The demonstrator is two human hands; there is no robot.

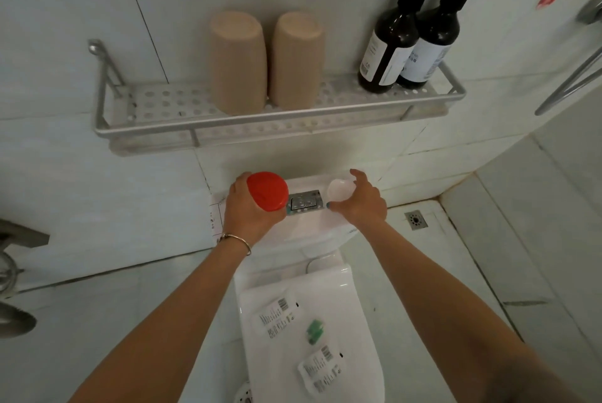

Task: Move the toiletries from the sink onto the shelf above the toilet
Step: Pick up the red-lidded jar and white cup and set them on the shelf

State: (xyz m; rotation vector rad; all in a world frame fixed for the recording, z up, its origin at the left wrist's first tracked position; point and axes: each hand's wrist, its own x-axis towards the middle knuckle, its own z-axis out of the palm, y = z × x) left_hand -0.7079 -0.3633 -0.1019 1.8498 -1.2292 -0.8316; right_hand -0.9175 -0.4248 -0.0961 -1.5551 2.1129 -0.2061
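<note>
My left hand (247,207) grips a container with a red cap (267,190), held upright over the toilet tank; only the cap shows. My right hand (361,202) holds a white-capped container (340,190), its body hidden by my fingers. Above them hangs the perforated metal shelf (156,102). On it stand two upturned beige cups (237,63) (296,60) in the middle and two dark pump bottles (387,41) (430,41) at the right end.
The white toilet tank (312,226) with its chrome flush buttons (304,202) lies under my hands. The shut toilet lid (312,337) carries barcode stickers. A floor drain (415,219) sits to the right, a metal bar (566,86) at the right wall.
</note>
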